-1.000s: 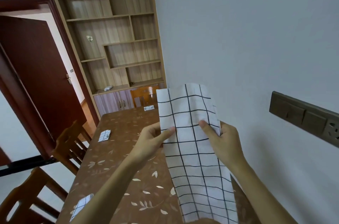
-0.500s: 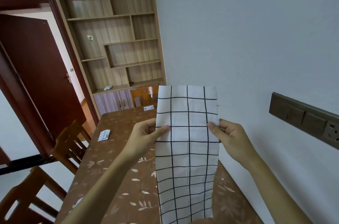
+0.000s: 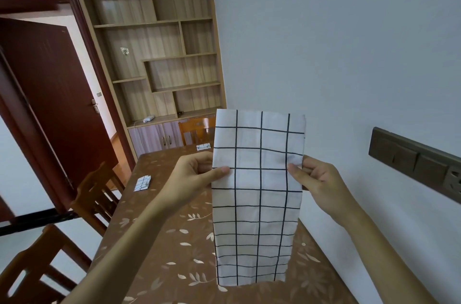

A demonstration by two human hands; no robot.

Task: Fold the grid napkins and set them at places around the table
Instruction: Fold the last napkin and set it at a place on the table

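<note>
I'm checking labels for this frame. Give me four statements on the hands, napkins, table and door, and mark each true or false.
1. The left hand and right hand each pinch a side edge of the napkin. True.
2. That napkin lies flat on the table. False: it is held up above it.
3. A folded napkin lies by the table's left edge, and a second folded napkin lies at its far end. True.
4. The door is closed. False: it stands open.
</note>
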